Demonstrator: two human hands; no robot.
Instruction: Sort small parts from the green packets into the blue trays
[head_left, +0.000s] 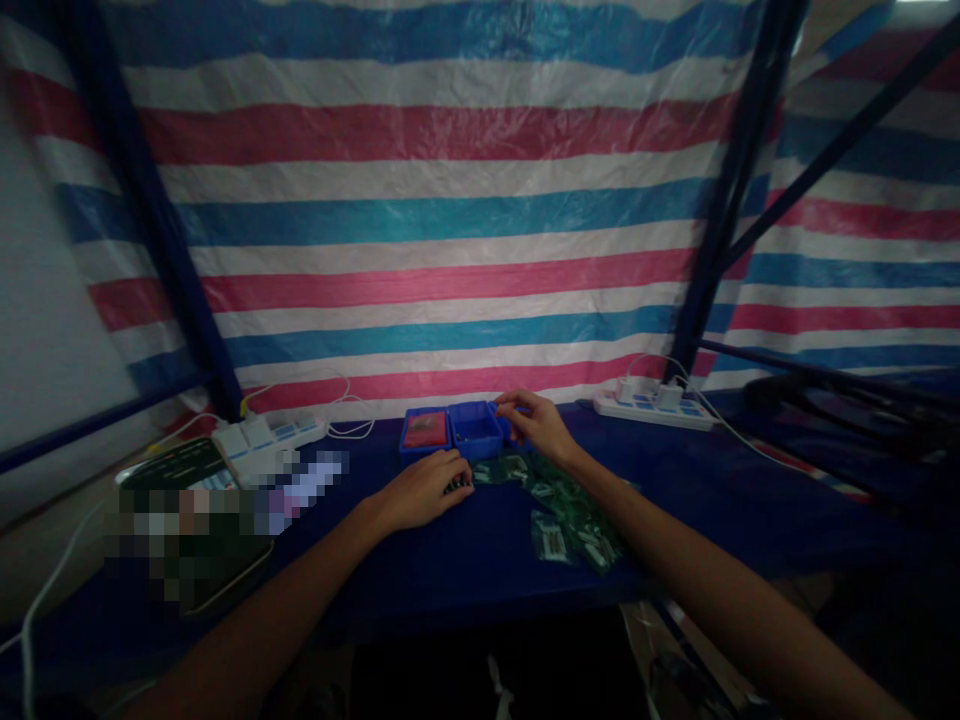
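My left hand [424, 487] rests on the dark blue table [465, 550] with its fingers curled down onto a small dark part I cannot make out. My right hand [534, 422] reaches to the right side of the small blue bins [475, 429], fingers pinched together at the bin's edge. What they pinch is too small to tell. One bin holds something red [424, 428]. Several small clear bags with green circuit boards [571, 512] lie on the table just under my right wrist.
A white power strip [654, 407] with plugs lies at the back right, another white power strip [264, 440] at the back left with cables. A tablet-like screen [187, 470] sits at the left. A striped tarp hangs behind between dark blue poles.
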